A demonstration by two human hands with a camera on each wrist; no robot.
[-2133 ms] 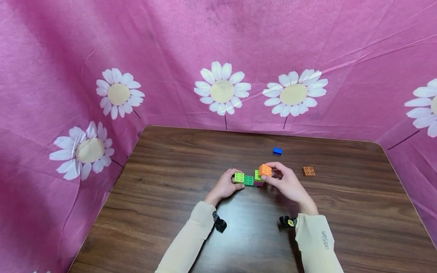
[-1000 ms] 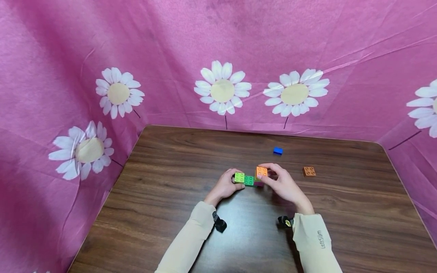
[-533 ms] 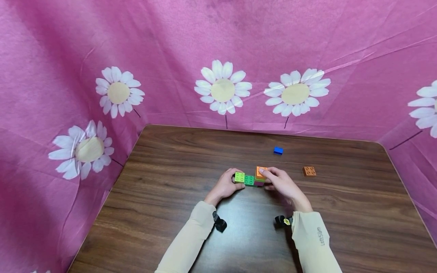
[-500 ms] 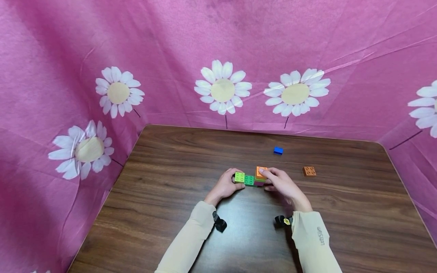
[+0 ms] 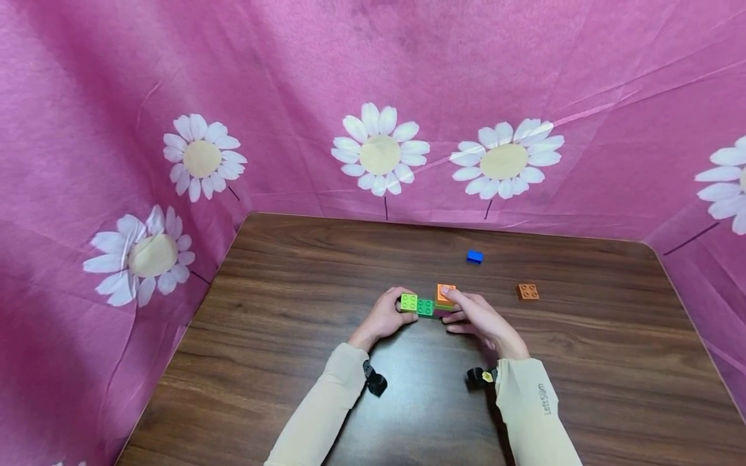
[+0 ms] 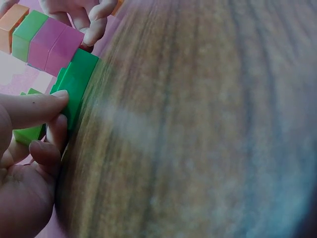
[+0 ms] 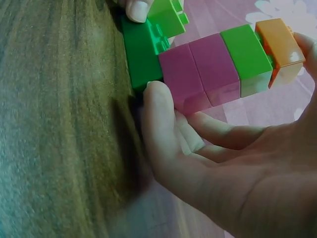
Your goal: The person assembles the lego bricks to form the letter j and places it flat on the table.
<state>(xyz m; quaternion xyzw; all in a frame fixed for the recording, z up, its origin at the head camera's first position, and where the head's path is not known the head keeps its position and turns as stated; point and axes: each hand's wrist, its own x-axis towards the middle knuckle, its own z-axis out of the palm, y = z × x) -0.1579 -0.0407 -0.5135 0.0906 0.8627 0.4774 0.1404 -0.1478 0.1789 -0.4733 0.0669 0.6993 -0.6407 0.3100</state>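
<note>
My left hand (image 5: 386, 315) pinches the left end of a toy-brick build, at its dark green base brick (image 6: 81, 69) and the light green brick (image 5: 408, 302) on it. At the right end rise two magenta bricks (image 7: 181, 74), then a light green brick (image 7: 247, 54). An orange brick (image 7: 280, 42) sits on top, slightly tilted, with a gap at one side. My right hand (image 5: 480, 320) grips this tall end, thumb on the orange brick's top and fingers down by the base. In the right wrist view, one fingertip touches the dark green brick's end.
A blue brick (image 5: 474, 257) lies behind the build on the wooden table (image 5: 315, 259). To the right is a brown-orange brick (image 5: 528, 292). A pink cloth with white flowers (image 5: 280, 97) hangs behind the table's back and side edges.
The orange brick has come leftward onto the tall end. My right thumb has moved onto its top, and the other fingers have shifted down toward the base. My left hand stays put.
</note>
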